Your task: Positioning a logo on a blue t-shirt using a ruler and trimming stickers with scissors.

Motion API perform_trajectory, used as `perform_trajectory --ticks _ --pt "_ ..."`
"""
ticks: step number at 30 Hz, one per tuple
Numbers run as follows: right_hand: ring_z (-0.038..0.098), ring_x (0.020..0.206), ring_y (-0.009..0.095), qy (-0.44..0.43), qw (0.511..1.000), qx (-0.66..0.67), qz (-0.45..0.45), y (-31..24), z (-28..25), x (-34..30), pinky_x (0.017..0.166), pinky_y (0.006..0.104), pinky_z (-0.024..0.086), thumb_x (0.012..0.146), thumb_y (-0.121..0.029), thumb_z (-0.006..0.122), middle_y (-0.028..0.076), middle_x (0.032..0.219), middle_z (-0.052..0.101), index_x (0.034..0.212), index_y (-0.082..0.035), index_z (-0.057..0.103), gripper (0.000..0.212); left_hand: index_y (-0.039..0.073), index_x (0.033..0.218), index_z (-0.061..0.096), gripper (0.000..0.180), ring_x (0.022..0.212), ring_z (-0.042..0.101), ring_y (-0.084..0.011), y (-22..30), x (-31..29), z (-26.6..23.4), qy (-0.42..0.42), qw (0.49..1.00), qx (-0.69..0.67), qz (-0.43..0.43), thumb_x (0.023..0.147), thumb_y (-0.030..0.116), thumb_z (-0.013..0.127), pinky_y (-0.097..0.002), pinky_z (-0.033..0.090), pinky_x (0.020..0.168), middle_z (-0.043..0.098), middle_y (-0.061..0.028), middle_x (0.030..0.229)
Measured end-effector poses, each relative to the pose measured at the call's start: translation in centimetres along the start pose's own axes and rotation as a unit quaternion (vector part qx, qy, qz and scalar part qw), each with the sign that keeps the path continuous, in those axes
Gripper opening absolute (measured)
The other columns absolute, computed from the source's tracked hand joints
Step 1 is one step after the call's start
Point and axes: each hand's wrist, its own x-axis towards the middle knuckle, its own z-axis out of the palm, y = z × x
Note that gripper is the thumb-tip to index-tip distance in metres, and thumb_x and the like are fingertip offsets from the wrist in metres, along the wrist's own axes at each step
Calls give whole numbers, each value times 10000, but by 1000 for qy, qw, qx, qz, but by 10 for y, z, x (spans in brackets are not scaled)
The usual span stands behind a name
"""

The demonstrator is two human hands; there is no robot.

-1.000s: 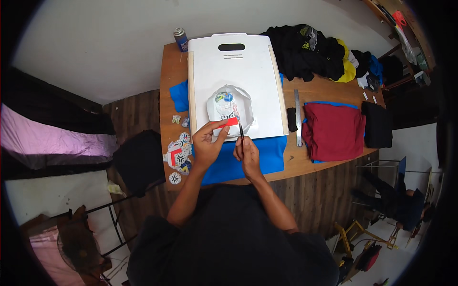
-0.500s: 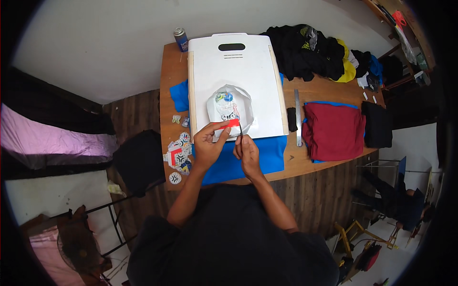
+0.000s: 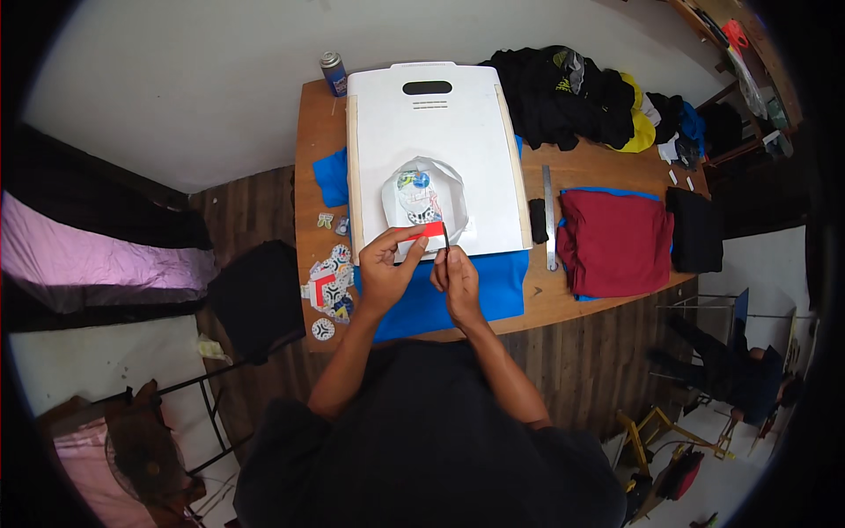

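My left hand (image 3: 384,267) pinches a small red piece with a white edge (image 3: 431,231) between thumb and fingers. Close beside it, my right hand (image 3: 456,275) is closed on a thin dark tool (image 3: 445,236), whose narrow tip stands up along the red piece's right end; whether it is scissors or a blade I cannot tell. Both hands hover over the near edge of a large white panel (image 3: 387,123). Just beyond them sits a round white open container (image 3: 456,195), holding printed cutouts and a blue round bit.
Printed cutouts (image 3: 323,329) lie at the table's left edge. Blue cloth (image 3: 493,290) is under the panel. To the right are a metal ruler (image 3: 548,216), folded maroon cloth (image 3: 612,245) and black garments (image 3: 546,97). A spray can (image 3: 333,75) stands at the far left.
The red piece has shifted slightly right and down in my left hand. My right hand's tool stays at its right end, with only a slight shift.
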Motion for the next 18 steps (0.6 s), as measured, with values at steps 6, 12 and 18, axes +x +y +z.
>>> perform_trajectory --ticks 6,12,18 --pt "294 547 55 -1 1000 5 -5 0 0 2 527 237 314 1130 -304 356 -42 631 346 984 -52 535 342 -87 1156 690 242 971 659 -124 1 0 2 -6 1000 -6 10 914 -80 688 -220 517 843 701 -136 1043" --pt "298 551 58 4 1000 -2 -7 -1 -1 4 530 241 323 1128 -318 360 -41 628 347 989 -51 539 350 -84 1158 689 243 978 663 -132 0 -1 1 -10 1000 -8 10 915 -80 686 -226 517 856 702 -140 1044" --pt "305 559 54 37 999 26 10 -10 -8 16 539 240 320 1112 -295 414 -52 645 363 1001 -55 552 298 -80 1147 692 226 1002 660 -138 -1 2 -1 -21 1000 -11 5 921 -74 680 -239 512 897 705 -137 1046"
